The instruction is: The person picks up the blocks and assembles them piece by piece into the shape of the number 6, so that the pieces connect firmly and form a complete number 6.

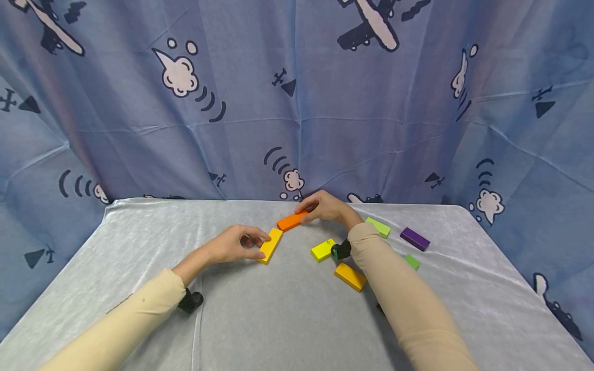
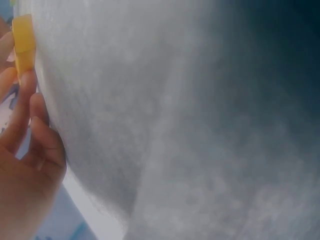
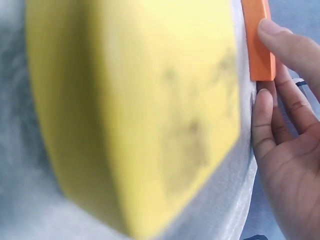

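Observation:
On the grey cloth my left hand (image 1: 232,245) pinches an amber-yellow block (image 1: 273,244) between thumb and fingers. The same block (image 2: 24,37) shows at the upper left edge of the left wrist view. Farther back, my right hand (image 1: 327,207) grips an orange block (image 1: 290,221) at its right end, thumb on the near side. In the right wrist view the thumb lies on the orange block (image 3: 257,50). The two blocks meet at an angle, the orange one's left end close to the amber one's far end.
Under the right wrist lie a bright yellow block (image 1: 321,251) and another amber block (image 1: 349,277). Right of the forearm are a light green block (image 1: 380,228), a green block (image 1: 412,262) partly hidden by the sleeve, and a purple block (image 1: 415,239). A blue curtain (image 1: 250,103) hangs behind the table.

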A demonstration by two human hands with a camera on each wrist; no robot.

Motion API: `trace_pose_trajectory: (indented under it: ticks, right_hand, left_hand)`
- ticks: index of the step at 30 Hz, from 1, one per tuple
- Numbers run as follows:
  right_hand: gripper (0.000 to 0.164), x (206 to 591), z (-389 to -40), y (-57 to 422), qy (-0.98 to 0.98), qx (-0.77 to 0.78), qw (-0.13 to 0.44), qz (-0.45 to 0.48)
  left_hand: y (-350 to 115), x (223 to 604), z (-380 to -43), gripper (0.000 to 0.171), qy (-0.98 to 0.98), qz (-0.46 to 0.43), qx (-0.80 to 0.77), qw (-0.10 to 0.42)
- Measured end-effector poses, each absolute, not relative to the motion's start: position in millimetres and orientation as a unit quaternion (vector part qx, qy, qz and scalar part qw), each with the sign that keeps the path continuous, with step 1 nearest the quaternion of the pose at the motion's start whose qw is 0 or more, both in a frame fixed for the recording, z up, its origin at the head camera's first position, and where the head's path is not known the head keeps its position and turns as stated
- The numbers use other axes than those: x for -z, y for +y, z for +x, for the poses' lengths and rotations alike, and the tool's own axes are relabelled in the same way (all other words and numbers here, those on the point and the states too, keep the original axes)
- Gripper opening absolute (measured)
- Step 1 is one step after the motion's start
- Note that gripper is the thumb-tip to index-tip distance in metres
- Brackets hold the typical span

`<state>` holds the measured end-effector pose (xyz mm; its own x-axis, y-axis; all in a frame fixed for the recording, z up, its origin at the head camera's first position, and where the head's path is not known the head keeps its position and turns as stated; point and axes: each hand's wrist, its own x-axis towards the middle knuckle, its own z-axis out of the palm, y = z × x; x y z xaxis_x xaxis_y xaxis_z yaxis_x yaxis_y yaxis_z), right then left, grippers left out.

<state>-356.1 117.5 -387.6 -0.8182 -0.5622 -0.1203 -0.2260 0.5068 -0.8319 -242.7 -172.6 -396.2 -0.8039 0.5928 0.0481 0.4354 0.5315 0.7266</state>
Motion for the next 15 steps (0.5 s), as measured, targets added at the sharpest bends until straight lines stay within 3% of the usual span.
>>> trace_pose_trajectory:
  ticks: [15]
  right_hand:
    - [0.032,385.9,-357.8,117.6,0.849,0.426,0.207,-0.234]
  left_hand:
    - [-172.0,396.9,-243.9,0.039,0.87,0.292,-0.383,0.107]
